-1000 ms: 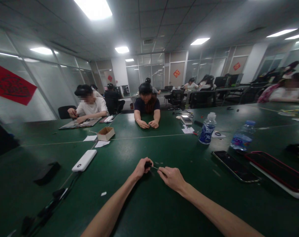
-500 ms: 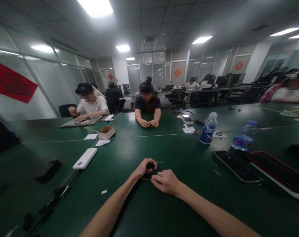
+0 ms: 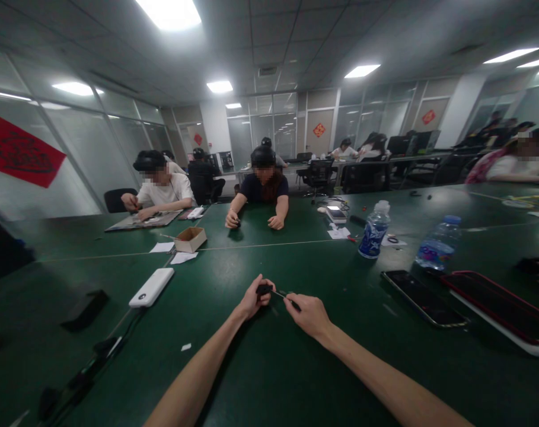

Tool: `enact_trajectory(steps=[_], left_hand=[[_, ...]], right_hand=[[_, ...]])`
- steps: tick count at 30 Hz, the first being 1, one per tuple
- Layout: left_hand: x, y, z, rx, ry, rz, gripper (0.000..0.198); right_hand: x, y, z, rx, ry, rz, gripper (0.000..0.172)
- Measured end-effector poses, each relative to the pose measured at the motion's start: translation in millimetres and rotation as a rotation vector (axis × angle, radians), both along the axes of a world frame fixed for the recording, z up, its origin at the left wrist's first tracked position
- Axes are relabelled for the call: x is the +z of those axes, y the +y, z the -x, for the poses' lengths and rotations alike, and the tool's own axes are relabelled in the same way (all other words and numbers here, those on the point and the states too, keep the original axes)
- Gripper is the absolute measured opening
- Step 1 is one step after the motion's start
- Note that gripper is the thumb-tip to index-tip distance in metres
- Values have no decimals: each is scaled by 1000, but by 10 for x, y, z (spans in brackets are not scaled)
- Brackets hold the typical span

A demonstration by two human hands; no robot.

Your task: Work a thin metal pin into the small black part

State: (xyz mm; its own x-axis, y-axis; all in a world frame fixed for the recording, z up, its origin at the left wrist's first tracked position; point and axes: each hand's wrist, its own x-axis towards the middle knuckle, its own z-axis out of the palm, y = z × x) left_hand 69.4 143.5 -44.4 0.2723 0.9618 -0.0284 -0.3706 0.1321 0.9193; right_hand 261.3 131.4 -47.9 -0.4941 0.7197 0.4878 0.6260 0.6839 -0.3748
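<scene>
Left hand [image 3: 252,300] grasps a dark object [image 3: 264,289] within its curled fingers; right hand [image 3: 311,315] pinches a thin tool [image 3: 278,294] directed toward it.

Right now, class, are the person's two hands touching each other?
Apart: the head view shows green tabletop between the left hand and right hand, with a thin rod spanning the gap.

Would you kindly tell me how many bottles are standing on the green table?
2: a pale-capped bottle stands beyond the right hand, toward the right, and a blue-capped bottle stands farther right. Others could be hidden.
</scene>
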Motion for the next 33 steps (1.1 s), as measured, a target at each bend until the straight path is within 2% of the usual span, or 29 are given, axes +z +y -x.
enact_trajectory(steps=[5, 8, 10, 14, 16, 18, 21, 23, 26, 33], left_hand=[[-31, 11, -11, -7, 118, -82, 51], [-52, 11, -4, 6, 169, -110, 53], [-53, -5, -10, 6, 200, -108, 56], [-33, -55, -65, -32, 388, -146, 59], [-22, -64, -85, -41, 419, -159, 59], [-14, -53, -77, -36, 347, -122, 59], [-9, -14, -34, 8, 155, -32, 57], [-10, 9, -11, 54, 46, 8, 54], [-14, 21, -5, 81, -10, 26, 53], [-40, 16, -6, 38, 10, 2, 56]], right_hand=[[-1, 8, -18, -31, -46, -7, 36], [14, 2, -45, -4, -40, -27, 35], [26, -24, -53, 57, -42, -58, 34], [30, -110, -8, 305, -170, -239, 31], [23, -129, 25, 375, -197, -288, 31], [18, -111, 37, 318, -120, -242, 31], [25, -41, 14, 141, 45, -88, 33], [33, -2, -8, 67, 73, -18, 34], [42, 9, -17, 44, 18, 3, 34], [61, -21, -5, 0, 6, 43, 34]])
